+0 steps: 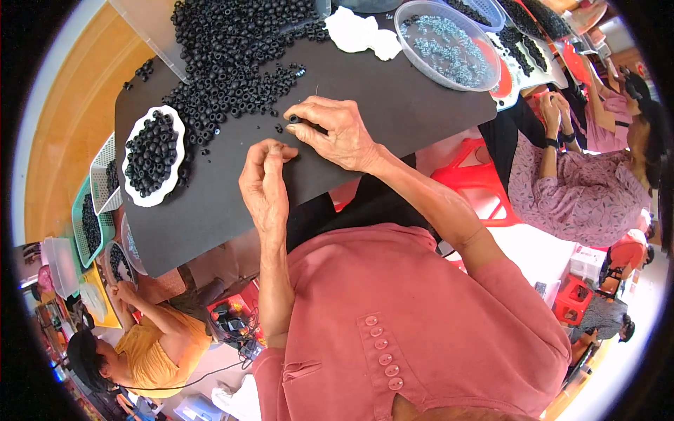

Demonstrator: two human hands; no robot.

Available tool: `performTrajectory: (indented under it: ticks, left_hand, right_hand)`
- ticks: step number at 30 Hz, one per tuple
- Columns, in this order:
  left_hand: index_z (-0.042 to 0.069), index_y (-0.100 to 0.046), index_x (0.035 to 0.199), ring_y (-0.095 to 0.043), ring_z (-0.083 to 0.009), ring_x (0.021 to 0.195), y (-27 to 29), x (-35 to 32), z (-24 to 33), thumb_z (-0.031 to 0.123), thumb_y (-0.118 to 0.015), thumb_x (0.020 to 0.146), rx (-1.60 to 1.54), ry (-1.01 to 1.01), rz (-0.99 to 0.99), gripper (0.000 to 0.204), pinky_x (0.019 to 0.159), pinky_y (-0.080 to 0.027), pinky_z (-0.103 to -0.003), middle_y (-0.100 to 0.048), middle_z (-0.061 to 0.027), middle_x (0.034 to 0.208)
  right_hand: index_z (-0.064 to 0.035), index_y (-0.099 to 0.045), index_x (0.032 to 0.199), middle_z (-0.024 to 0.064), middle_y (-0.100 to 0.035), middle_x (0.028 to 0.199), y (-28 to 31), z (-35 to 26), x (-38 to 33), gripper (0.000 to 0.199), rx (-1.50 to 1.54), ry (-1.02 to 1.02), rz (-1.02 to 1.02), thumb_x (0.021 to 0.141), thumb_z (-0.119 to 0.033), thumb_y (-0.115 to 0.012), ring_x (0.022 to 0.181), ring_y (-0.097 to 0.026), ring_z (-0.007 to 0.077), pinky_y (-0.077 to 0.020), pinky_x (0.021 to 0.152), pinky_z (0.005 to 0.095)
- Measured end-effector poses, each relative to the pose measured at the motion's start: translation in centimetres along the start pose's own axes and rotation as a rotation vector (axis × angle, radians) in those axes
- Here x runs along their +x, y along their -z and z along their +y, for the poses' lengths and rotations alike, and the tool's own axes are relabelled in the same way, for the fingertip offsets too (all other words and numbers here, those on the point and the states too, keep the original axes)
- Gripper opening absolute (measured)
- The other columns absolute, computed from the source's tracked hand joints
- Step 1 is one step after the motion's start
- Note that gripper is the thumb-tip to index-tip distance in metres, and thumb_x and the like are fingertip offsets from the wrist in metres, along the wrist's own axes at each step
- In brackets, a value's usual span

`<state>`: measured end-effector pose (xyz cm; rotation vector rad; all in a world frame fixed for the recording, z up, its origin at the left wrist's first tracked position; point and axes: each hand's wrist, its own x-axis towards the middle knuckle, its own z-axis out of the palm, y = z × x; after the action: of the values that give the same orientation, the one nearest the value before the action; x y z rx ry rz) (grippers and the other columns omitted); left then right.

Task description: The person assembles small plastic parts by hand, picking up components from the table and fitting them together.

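Note:
My right hand (335,133) pinches a small black ring-shaped part (294,119) between thumb and forefinger, just above the dark tabletop (365,91). Close by on its left, my left hand (265,179) has thumb and fingertips pressed together. What it holds, if anything, is too small to make out. A few loose black bits (279,128) lie on the table beside the fingertips. Beyond them spreads a big heap of black ring-shaped parts (232,63). More of the same fill a white scalloped dish (178,151) at the left.
A clear round bowl (430,81) of small shiny pieces stands far right, with crumpled white tissue (359,34) next to it. Baskets (81,210) of black parts line the left edge. Co-workers sit at left (165,347) and right (569,182), near a red stool (477,179).

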<state>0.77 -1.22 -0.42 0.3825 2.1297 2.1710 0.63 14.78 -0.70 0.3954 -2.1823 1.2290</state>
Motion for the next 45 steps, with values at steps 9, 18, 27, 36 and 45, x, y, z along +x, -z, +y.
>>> performTrajectory:
  ticks: [9, 18, 27, 36, 45]
  left_hand:
    - [0.0, -0.059, 0.091, -0.054, -0.01, 0.079, 0.3, -0.4, -0.6, 0.015, -0.05, 0.095, -0.047, -0.041, 0.036, 0.018, 0.077, -0.044, -0.025, -0.061, -0.0031, 0.083]
    - [0.0, -0.058, 0.092, -0.058, -0.0122, 0.081, 0.2, -0.6, 0.0, 0.016, -0.05, 0.096, -0.062, -0.004, 0.015, 0.018, 0.079, -0.046, -0.028, -0.062, -0.0059, 0.086]
    - [0.0, -0.058, 0.092, -0.059, -0.0123, 0.081, 0.2, -0.4, 0.2, 0.012, -0.05, 0.095, -0.077, 0.028, 0.009, 0.015, 0.079, -0.047, -0.027, -0.06, -0.0052, 0.088]
    - [0.0, -0.057, 0.093, -0.057, -0.0104, 0.081, 0.2, -0.2, -0.3, 0.011, -0.05, 0.095, -0.143, 0.022, -0.016, 0.013, 0.077, -0.044, -0.024, -0.06, -0.0042, 0.085]
    - [0.0, -0.058, 0.093, -0.055, -0.0089, 0.079, 0.4, -0.3, -0.3, 0.011, -0.051, 0.095, -0.141, -0.022, -0.03, 0.014, 0.076, -0.043, -0.023, -0.061, -0.0038, 0.082]
  right_hand:
    - [-0.0006, -0.064, 0.098, 0.0094, -0.063, 0.082, 0.4, -0.7, -0.3, 0.022, 0.085, 0.017, -0.204, 0.079, -0.008, -0.069, 0.069, -0.062, 0.02, -0.0488, 0.059, 0.0305]
    - [-0.0042, -0.066, 0.097, 0.0097, -0.065, 0.079, 9.5, 2.1, 9.7, 0.023, -0.357, 0.218, -0.073, 0.078, -0.018, -0.071, 0.072, -0.065, 0.0185, -0.0505, 0.065, 0.0311]
    - [-0.0044, -0.068, 0.095, 0.0102, -0.066, 0.079, 7.0, 6.0, 10.7, 0.018, -0.4, 0.104, -0.056, 0.081, -0.015, -0.065, 0.07, -0.064, 0.0192, -0.0515, 0.066, 0.0314]
    - [-0.0024, -0.067, 0.103, 0.006, -0.068, 0.092, 1.7, 6.1, 7.1, 0.02, 0.057, -0.309, -0.298, 0.087, -0.009, -0.058, 0.071, -0.061, 0.0125, -0.0505, 0.068, 0.0265]
    - [-0.0033, -0.068, 0.099, 0.0071, -0.067, 0.085, 2.2, 4.8, 5.5, 0.022, -0.085, -0.311, -0.271, 0.081, -0.013, -0.064, 0.073, -0.062, 0.0131, -0.0506, 0.069, 0.0276]
